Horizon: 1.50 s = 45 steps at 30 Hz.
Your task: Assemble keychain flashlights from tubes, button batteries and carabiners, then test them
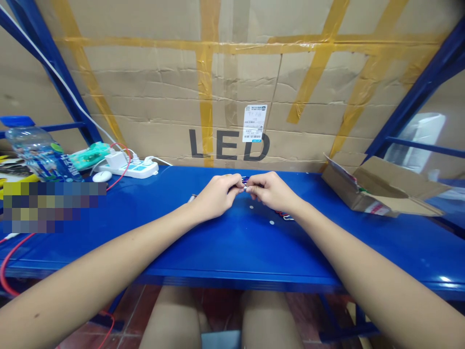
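Over the middle of the blue table (232,247), my left hand (220,195) and my right hand (271,190) meet, thumbs and fingers pinched together. Between the two sets of fingertips shows a tiny silvery piece (245,188), too small to name. Just behind the fingers lies a bit of blue and red cord (245,179), partly hidden. Under my right wrist a red cord with a metal clip (285,216) rests on the table. Two small pale discs, one a round spot (271,222), are on the tabletop in front of my hands.
At the left stand a water bottle (39,150) and a white power strip (136,168) with plugs, a white oval device (102,177) and a red cable (121,179). An opened cardboard box (378,189) sits at the right. A large taped carton (152,97) closes off the back.
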### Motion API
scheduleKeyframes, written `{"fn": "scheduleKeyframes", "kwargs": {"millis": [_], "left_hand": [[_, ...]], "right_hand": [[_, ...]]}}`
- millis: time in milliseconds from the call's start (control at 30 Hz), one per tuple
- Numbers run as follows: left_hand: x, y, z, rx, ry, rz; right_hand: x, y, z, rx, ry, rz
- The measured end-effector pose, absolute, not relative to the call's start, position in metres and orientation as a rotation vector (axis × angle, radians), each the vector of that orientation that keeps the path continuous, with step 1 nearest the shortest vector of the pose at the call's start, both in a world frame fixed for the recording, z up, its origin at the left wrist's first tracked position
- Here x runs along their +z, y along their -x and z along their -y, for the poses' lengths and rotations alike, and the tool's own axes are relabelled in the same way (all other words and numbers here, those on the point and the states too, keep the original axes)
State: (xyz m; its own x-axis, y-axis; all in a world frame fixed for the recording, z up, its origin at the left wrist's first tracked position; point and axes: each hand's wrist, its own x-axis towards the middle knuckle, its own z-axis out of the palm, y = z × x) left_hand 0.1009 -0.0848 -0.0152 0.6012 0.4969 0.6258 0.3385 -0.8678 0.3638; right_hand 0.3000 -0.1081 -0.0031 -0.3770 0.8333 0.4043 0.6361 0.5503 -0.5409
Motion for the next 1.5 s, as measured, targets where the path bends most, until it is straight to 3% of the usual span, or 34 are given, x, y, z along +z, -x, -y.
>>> {"fn": "scheduleKeyframes", "kwargs": {"millis": [367,800,1000,1133,1233,1367,1500], "left_hand": [[-0.017,-0.1,0.082,1.164,-2.79,-0.619],[-0.01,-0.103,0.087,1.08,-2.586,-0.727],[-0.011,-0.1,0.08,1.143,-2.6,-0.851],[-0.004,-0.096,0.077,1.166,-2.681,-0.872],[-0.005,-0.1,0.077,1.216,-2.658,-0.905],[-0.02,-0.11,0.082,1.156,-2.642,-0.99],[-0.03,-0.116,0.087,1.034,-2.669,-0.975]], "right_hand": [[0.001,-0.299,0.111,0.519,1.206,2.069],[0.011,-0.303,0.111,0.423,1.247,2.215],[0.021,-0.326,0.105,0.03,1.695,2.203],[0.022,-0.332,0.106,0.129,1.977,2.41],[0.016,-0.321,0.109,0.198,2.013,2.459],[0.005,-0.303,0.111,-0.039,2.079,2.392],[0.0,-0.305,0.107,-0.038,2.026,2.385]]}}
